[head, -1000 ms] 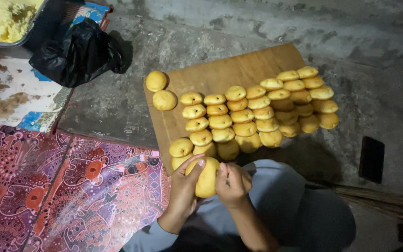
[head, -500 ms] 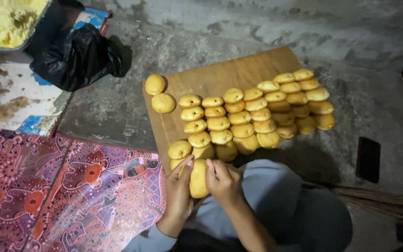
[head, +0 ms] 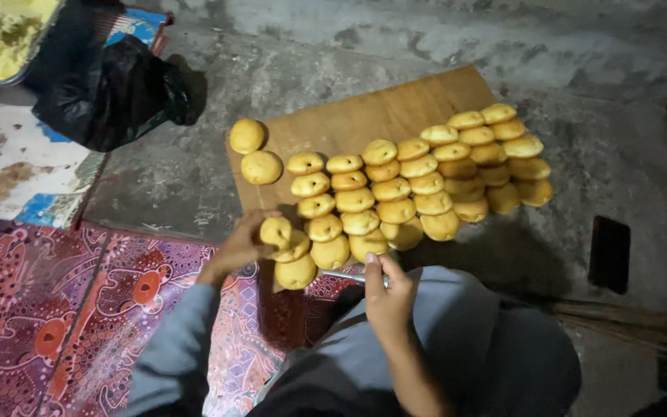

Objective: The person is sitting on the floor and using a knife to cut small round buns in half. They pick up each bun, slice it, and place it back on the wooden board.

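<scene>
rough concrete floor [head: 580, 69] carries the wooden board [head: 364, 116] at frame centre, where your left hand [head: 245, 243] pinches a yellow dough ball [head: 275, 230] over the crowded lower-left row while your right hand [head: 387, 297] closes on a thin metal tool [head: 345, 276], so a nudge could roll the edge balls [head: 296, 272] onto the patterned mat [head: 63, 309].

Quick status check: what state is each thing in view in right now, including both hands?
Left hand: grips a dough ball at the board's near-left corner.
Right hand: pinches a thin metal tool.
Wooden board: flat on the floor, far part bare.
Dough rows: overlapping.
Black bag: crumpled.
Tray: holds yellow dough.
</scene>
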